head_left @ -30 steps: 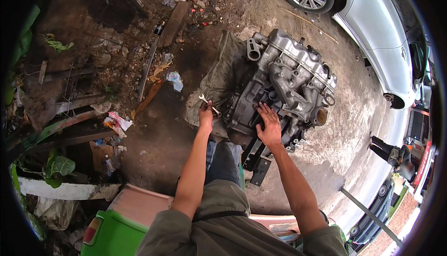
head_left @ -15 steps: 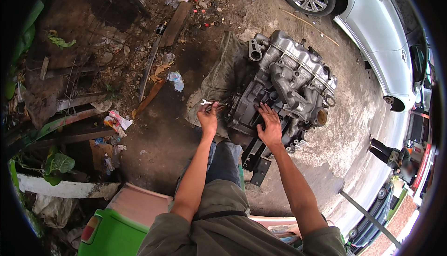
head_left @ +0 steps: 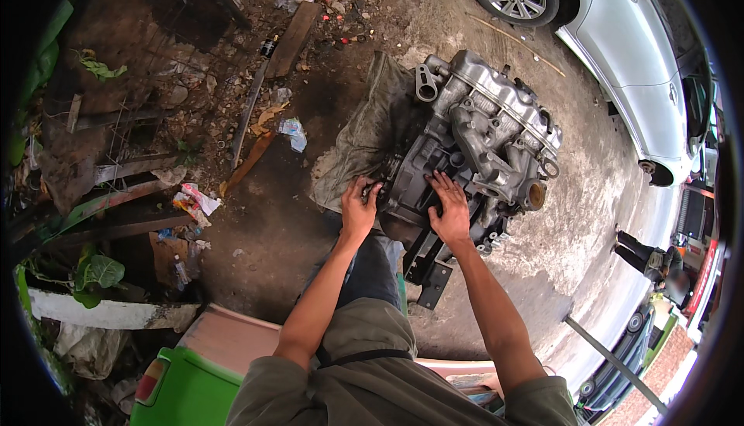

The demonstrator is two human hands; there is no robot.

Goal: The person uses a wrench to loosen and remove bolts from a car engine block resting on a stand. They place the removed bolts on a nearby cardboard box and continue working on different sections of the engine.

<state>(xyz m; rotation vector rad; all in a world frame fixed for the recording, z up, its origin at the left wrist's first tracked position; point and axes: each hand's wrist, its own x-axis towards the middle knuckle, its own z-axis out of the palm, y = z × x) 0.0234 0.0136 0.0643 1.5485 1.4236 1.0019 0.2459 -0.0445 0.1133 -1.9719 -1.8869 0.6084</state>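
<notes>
A grey metal engine (head_left: pixel 434 151) with a silvery top cover lies on its side on the ground in front of me. At its lower left edge, my left hand (head_left: pixel 359 207) is closed, thumb and fingers together by the dark rim. The wrench seen in this hand a moment earlier is now mostly hidden by the fingers. My right hand (head_left: pixel 451 209) rests on the dark side of the engine block, its fingers stretched out and the thumb apart. It holds nothing. Under the engine's left side is a dirty grey-brown cloth (head_left: pixel 349 147).
A dark metal bracket (head_left: pixel 434 285) juts from the engine toward me. Planks (head_left: pixel 294 38) and litter lie on the ground at the left. A silver car (head_left: pixel 628 46) stands at the far right, and a green plastic object (head_left: pixel 186 391) is at the lower left. Another person (head_left: pixel 647 257) is at the right.
My left hand has moved slightly right, up to the engine's edge, and turned. The wrench's bright end, visible before, no longer shows. My right hand stays in place.
</notes>
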